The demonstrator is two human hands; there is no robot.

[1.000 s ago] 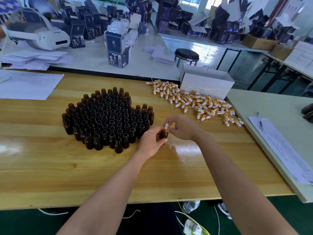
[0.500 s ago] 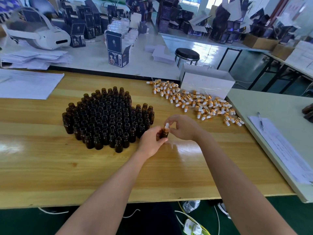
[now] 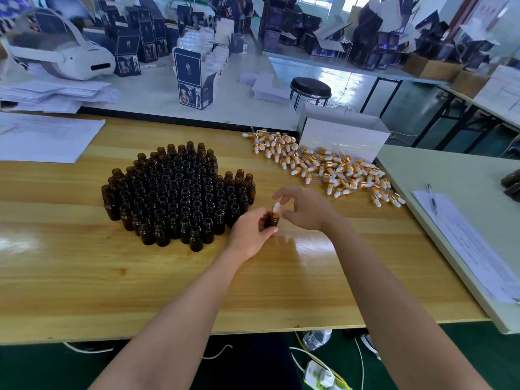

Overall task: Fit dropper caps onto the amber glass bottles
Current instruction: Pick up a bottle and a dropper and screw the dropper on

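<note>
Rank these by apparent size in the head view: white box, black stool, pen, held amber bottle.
1. white box.
2. black stool, farther off, so its real size is unsure.
3. pen and held amber bottle look alike; no ranking.

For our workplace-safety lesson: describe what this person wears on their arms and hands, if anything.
The left forearm and right forearm are bare to the picture's edge; no sleeves show. The left hand and right hand wear no gloves, and no watch, bracelet or ring is visible.
</note>
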